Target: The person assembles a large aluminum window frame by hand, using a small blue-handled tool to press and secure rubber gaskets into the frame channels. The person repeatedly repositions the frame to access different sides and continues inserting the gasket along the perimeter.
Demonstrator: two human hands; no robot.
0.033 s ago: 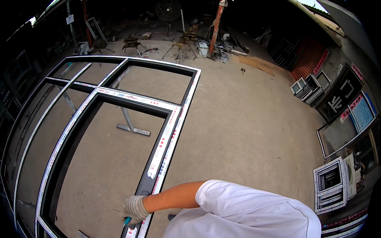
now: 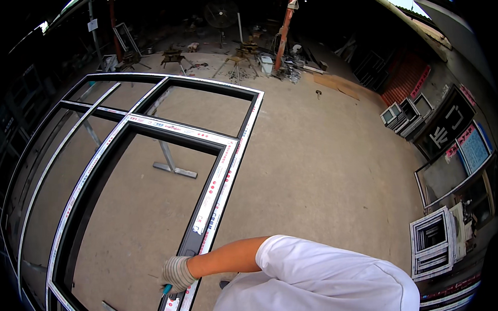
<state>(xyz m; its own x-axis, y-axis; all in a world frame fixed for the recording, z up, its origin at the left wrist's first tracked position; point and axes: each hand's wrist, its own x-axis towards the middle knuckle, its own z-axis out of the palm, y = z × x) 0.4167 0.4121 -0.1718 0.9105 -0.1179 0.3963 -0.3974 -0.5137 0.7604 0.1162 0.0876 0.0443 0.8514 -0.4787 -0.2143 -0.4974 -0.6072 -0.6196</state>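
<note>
My right hand (image 2: pixel 177 274), in a striped knit glove, rests on the near right side of a large aluminium frame (image 2: pixel 216 187). The frame is dark, with printed white protective film along its bars. My fingers are closed round a slim teal-handled tool (image 2: pixel 167 289); its tip is hidden, so its exact kind cannot be told. Just beyond the glove, the film gives way to a bare dark grey strip (image 2: pixel 190 243) of the bar. My left hand is out of sight.
Under the frame stands a grey metal support (image 2: pixel 175 170). Small white-edged frames (image 2: pixel 433 244) lean along the right wall, with dark panels (image 2: pixel 445 121) farther back. A red post (image 2: pixel 285 30), a large fan (image 2: pixel 221 13) and scattered clutter are at the far side.
</note>
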